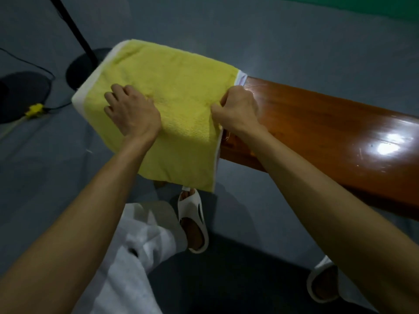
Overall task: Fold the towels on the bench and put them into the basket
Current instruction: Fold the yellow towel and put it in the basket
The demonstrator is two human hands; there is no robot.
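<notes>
Across the bench [317, 123] lies the yellow towel [176, 87], lengthwise.

- A bare indoor room, more studio than home — smooth grey floor [294, 41] all around.
- A black stand [73, 28] rises from a round base [84, 71].
- A black cable [53, 76] trails to a yellow connector [34, 109].
- A green wall [374, 3] strip — and a glossy wooden worktop [328, 132].
</notes>
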